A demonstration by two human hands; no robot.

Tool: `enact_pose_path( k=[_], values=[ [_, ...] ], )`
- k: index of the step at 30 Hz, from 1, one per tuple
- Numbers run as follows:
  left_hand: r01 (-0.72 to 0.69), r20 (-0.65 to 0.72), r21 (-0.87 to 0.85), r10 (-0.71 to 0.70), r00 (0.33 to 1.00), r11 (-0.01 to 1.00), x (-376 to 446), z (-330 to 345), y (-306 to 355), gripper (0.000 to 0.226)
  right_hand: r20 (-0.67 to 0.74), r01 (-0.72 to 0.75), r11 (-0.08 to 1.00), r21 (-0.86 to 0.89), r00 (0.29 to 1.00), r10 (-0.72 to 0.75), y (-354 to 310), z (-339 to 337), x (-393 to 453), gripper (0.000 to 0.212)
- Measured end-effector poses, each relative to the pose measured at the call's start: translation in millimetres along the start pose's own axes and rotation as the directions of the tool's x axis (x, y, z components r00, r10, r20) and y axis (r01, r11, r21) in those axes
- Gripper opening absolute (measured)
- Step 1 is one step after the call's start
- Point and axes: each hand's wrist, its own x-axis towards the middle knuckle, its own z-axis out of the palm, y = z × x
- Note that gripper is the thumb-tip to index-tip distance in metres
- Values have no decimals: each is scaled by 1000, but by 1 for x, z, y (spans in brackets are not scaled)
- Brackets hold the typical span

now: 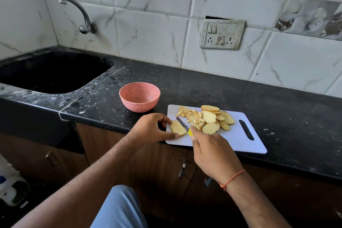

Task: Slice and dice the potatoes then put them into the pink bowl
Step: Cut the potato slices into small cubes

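Both forearms bare, reaching forward and inward from lower frame. Left hand [151,127]: palm down, fingers curled, thumb and forefinger pinching the ends of a potato slice [178,128]. Right hand [212,153]: back of hand toward camera, fingers wrapped round the yellow handle of a knife [183,125], blade pointing away toward the left hand. Orange thread [232,179] tied round right wrist. Hands close together, not touching.
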Motion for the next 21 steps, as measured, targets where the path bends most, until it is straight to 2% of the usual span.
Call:
enact_pose_path(
  k=[4, 12, 21],
  values=[
    [-11, -1, -2, 11, 1000, 1000, 1, -1, -1, 57, 32, 20, 999, -32, 999, -19, -2, 10, 13, 49],
    [-12, -4, 15, 12, 1000, 1000, 2, 0, -1, 57, 95, -6, 972, -234, 995, 29, -9, 23, 26, 59],
    [-15, -20, 18, 15, 1000, 1000, 3, 1, -2, 53, 179, 21, 962, -273, 983, 29, -6, 4, -10, 62]
  ],
)
